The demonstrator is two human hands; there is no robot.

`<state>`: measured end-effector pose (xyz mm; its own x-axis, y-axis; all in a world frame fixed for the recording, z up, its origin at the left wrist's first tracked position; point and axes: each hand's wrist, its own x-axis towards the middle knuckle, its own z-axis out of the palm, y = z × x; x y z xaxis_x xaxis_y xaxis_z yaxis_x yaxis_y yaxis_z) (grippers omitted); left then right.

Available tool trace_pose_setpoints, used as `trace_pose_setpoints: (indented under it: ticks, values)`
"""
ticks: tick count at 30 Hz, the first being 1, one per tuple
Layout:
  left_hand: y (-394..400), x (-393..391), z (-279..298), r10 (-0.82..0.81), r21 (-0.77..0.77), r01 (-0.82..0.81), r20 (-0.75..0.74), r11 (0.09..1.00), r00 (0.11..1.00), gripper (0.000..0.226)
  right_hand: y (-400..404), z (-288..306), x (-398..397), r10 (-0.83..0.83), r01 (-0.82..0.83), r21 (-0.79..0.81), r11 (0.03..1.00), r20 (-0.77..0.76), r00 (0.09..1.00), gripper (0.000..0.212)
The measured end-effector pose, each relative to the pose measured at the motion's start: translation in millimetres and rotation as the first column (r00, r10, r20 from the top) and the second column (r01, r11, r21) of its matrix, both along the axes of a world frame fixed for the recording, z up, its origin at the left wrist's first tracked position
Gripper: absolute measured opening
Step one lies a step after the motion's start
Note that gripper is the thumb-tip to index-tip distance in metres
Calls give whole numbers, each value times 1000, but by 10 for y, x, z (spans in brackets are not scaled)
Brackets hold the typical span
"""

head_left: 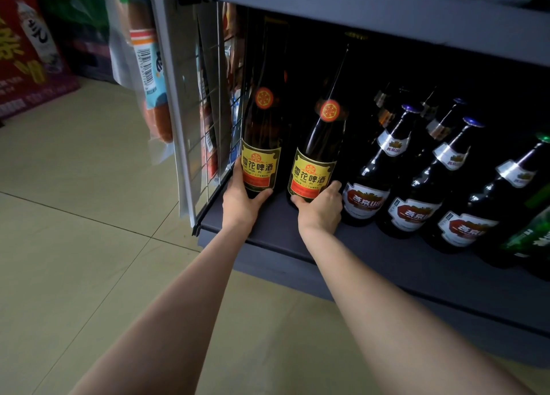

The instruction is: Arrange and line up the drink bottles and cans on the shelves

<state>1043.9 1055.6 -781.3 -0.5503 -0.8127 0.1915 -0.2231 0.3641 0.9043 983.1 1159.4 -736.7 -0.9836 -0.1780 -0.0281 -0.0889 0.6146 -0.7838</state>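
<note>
Two tall brown beer bottles with yellow-and-red labels stand at the left end of the bottom shelf (297, 240). My left hand (242, 199) grips the base of the left yellow-label bottle (262, 144), which stands against the wire side grid. My right hand (321, 205) grips the base of the right yellow-label bottle (315, 168), thumb on its left and fingers round its right. To the right stand dark bottles with red-and-white labels (369, 186), silver neck foil and blue caps, in rows running back into the dark shelf.
A green bottle (532, 240) stands at the far right. A wire grid panel (214, 103) closes the shelf's left side, with packaged snacks (148, 76) hanging outside it. The shelf above (387, 16) hangs low over the bottle tops. Beige floor tiles and cartons (26, 61) lie left.
</note>
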Motion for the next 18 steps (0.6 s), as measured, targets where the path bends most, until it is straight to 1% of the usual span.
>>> trace_pose_setpoints:
  ticks: [5,7,10,11,13,14,16,18]
  values:
    - [-18,-13,15,-10,8,9,12,1000,1000,85,57,-13,-26,40,-39,19,999,-10,999,64]
    - [-16,-24,19,-13,-4,13,19,1000,1000,85,116,-12,-47,89,-89,15,996,-18,996,60]
    - [-8,-27,21,-2,-15,2,22,1000,1000,85,319,-44,-80,186,-186,0,983,-10,982,63]
    - [0,-28,26,5,-14,-4,20,1000,1000,85,424,-64,-87,209,-209,9,978,1,978,61]
    - [30,-38,28,26,-12,-26,13,1000,1000,85,659,-101,-116,232,-232,41,972,5,973,48]
    - [50,-39,30,41,-9,-41,10,999,999,85,773,-100,-142,228,-228,57,972,3,974,41]
    - [79,-51,40,59,1,-59,16,998,998,84,950,-69,-246,159,-158,70,985,3,987,32]
    - [98,-59,64,67,17,-67,32,998,997,84,1056,-27,-356,69,-68,81,994,-14,998,35]
